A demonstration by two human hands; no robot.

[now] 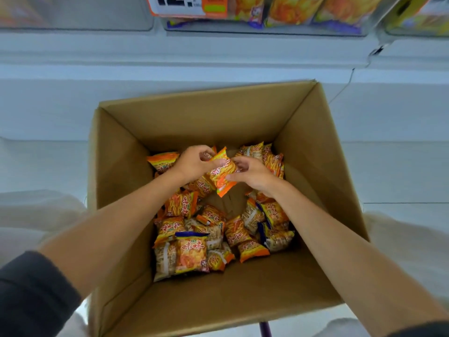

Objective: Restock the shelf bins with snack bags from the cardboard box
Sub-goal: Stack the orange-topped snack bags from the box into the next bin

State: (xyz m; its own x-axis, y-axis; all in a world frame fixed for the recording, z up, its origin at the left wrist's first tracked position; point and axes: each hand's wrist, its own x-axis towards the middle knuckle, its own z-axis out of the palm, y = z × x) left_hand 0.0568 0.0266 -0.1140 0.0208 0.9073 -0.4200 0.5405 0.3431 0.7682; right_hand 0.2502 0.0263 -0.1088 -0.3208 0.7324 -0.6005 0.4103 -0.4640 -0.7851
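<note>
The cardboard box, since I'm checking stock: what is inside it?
Small orange snack bags lie piled in the cardboard box, some purple-edged, around a bare floor patch. The left hand and right hand hold one bag above them. Whatever lies under the pile is hidden.

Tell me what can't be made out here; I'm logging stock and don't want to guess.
Head view:
price tag: cut off by the top edge, number incomplete.
shelf bins: mostly cut off above; fill unknown.
pile of bags in the box: lower ones buried, count unknowable.
left hand and right hand grip the held bag; fingers hide whether the left holds a second.
</note>
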